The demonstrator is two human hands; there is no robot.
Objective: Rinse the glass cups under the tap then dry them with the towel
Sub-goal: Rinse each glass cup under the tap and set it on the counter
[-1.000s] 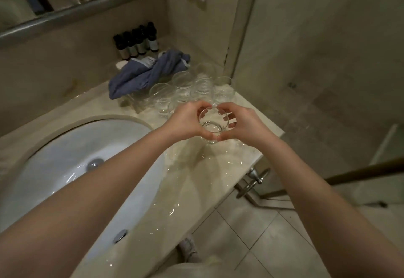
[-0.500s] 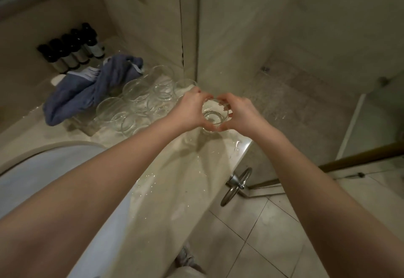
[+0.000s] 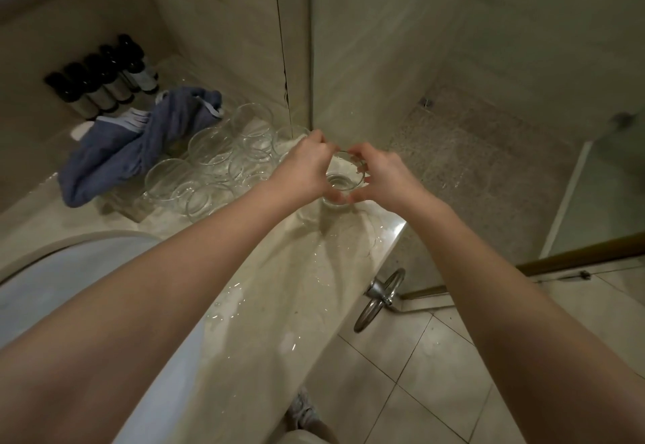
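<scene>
Wet marble counter (image 3: 265,304) with pooled water lies nearest, the sink basin (image 3: 52,286) at its left. Further out, both hands hold one glass cup (image 3: 343,182) upright close to the counter's right corner: left hand (image 3: 307,168) curls around its left side, right hand (image 3: 385,173) pinches the rim and right wall. Whether the base touches the counter is unclear. Risks: slick glass could slip from wet fingers, or be set too near the edge and drop to the tiled floor (image 3: 436,374). Behind, clustered glass cups (image 3: 216,161) sit touching; a bump would knock them. Blue towel (image 3: 139,140) lies beyond them, near dark bottles (image 3: 101,80).
</scene>
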